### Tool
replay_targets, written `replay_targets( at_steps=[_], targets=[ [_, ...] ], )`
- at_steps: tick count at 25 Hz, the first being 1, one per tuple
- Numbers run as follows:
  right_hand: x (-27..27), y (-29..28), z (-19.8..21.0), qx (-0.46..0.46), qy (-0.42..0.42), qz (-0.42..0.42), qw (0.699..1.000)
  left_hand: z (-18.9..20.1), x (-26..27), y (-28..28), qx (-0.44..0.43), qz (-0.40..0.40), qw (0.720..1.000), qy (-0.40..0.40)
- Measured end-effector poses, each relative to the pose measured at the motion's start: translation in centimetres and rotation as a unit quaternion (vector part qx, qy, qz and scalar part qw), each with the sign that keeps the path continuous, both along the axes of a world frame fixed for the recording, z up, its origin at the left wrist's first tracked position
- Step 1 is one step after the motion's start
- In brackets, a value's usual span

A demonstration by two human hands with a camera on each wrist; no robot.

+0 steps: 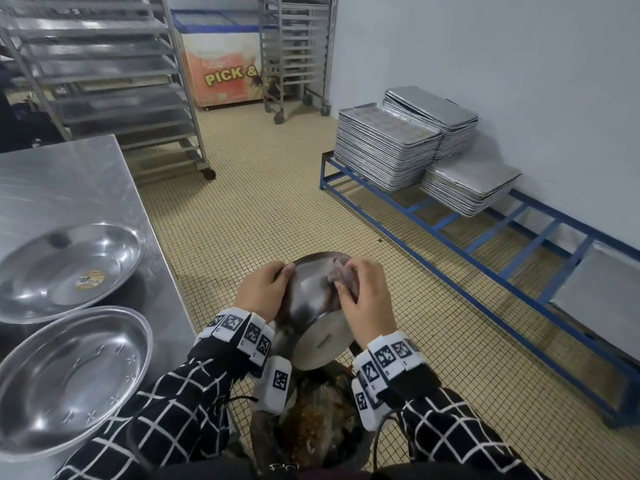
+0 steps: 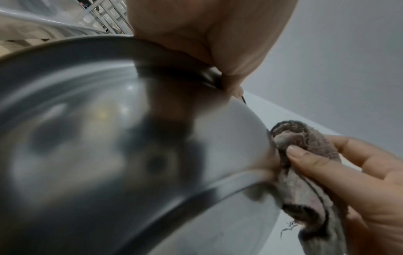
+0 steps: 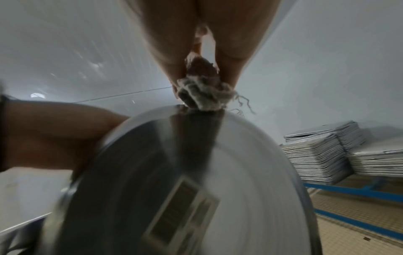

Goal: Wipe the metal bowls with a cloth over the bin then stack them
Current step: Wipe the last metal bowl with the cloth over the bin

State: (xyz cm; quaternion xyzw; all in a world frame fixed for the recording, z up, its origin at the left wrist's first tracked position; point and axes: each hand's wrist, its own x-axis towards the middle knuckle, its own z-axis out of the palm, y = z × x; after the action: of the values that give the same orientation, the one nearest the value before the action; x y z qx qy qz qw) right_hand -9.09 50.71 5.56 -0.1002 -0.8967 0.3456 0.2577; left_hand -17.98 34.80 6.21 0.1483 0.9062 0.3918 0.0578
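Head view only: bin (image 1: 311, 424) under tilted bowl (image 1: 311, 306), rim gripped by left hand (image 1: 265, 289). Wrist views: right hand (image 2: 357, 181) pinching cloth (image 2: 305, 155) against rim.

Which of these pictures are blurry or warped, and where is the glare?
Head view: sharp, wide-angle bending at the edges, glare on the two table bowls. Left wrist view: held bowl smeared, cloth fairly crisp. Right wrist view: bowl underside and its label streaked with motion blur, tray stacks clearer.
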Motion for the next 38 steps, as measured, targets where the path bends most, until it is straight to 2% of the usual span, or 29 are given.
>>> replay_targets(
  at_steps=[5,8,9,11,14,15,17,20,22,24,26,28,30,33,36,38],
  targets=[
    [0.7,-2.8,-2.2,0.070,0.035,0.052,0.996,0.6,0.3,0.6,0.013,0.012,1.000,0.020],
    [-0.3,-2.5,-1.8,0.103,0.020,0.035,0.994,0.6,0.5,0.5,0.013,-0.009,0.999,0.036],
    [-0.8,-2.2,-1.7,0.089,0.014,0.010,0.996,0.6,0.5,0.4,0.010,-0.017,0.999,0.039],
    [-1.5,-1.2,-1.2,0.003,-0.003,-0.054,0.999,0.6,0.4,0.2,0.028,-0.019,0.999,0.035],
    [-1.6,1.6,-1.9,-0.172,-0.100,-0.150,0.968,0.6,0.2,-0.5,0.076,0.004,0.997,0.019],
    [-1.2,2.2,-2.3,-0.184,-0.134,-0.160,0.960,0.5,0.1,-0.7,0.081,0.016,0.997,0.012],
    [-0.3,2.3,-3.1,-0.155,-0.136,-0.139,0.969,0.6,0.1,-0.8,0.073,0.035,0.997,0.006],
    [0.1,-0.3,-2.3,-0.084,-0.060,-0.046,0.994,0.8,0.1,-0.5,0.056,0.040,0.997,0.022],
    [-0.4,-2.4,-1.3,0.028,-0.031,-0.010,0.999,1.1,0.2,0.0,0.038,0.031,0.998,0.039],
    [-1.1,-3.3,-0.6,0.130,-0.009,-0.029,0.991,1.4,0.5,0.6,0.037,0.008,0.997,0.065],
    [-1.9,-3.0,-0.3,0.136,-0.017,-0.060,0.989,1.6,0.7,0.8,0.049,-0.003,0.995,0.084],
    [-2.4,-1.8,-0.3,0.083,-0.028,-0.080,0.993,1.6,0.5,0.5,0.052,-0.008,0.995,0.084],
    [-2.6,-0.1,-0.7,-0.020,-0.029,-0.118,0.992,1.3,0.2,0.0,0.062,-0.023,0.995,0.072],
    [-2.1,2.3,-1.7,-0.195,-0.047,-0.172,0.964,0.5,-0.1,-0.8,0.128,-0.022,0.991,0.031],
    [-0.5,4.2,-2.4,-0.261,-0.093,-0.191,0.942,-0.2,-0.2,-1.4,0.192,-0.016,0.981,-0.031],
    [0.9,5.0,-2.2,-0.322,-0.118,-0.148,0.927,-0.1,-0.1,-1.9,0.230,-0.008,0.970,-0.073]
  ],
)
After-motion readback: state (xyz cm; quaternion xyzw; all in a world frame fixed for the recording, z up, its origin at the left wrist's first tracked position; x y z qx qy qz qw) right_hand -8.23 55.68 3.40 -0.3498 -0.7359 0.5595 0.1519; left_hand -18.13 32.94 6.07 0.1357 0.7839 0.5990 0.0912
